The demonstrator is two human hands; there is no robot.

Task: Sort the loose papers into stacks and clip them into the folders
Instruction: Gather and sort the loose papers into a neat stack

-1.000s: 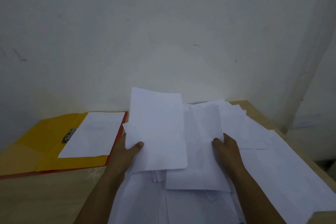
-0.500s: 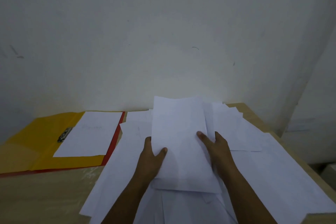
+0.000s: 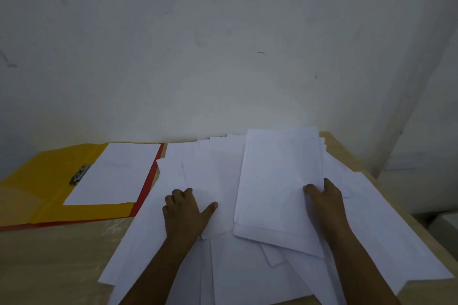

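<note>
- Left hand (image 3: pixel 184 210) down on the loose papers (image 3: pixel 247 267), fingers (image 3: pixel 182 193) curled over a sheet's left edge, thumb spread out to the right on top.
- Right hand (image 3: pixel 327 200) at the right edge of a squared-up stack (image 3: pixel 280 181), thumb on top; other fingers hidden behind the edge, so unclear how wide.
- Stack lying on the scattered sheets, right of centre on the wooden table (image 3: pixel 49 262).
- Yellow folder (image 3: pixel 47 186) open flat at the left, a red folder (image 3: pixel 148 181) edge showing under it.
- One white sheet (image 3: pixel 114 173) lying in the yellow folder, beside its metal clip (image 3: pixel 79 174).
</note>
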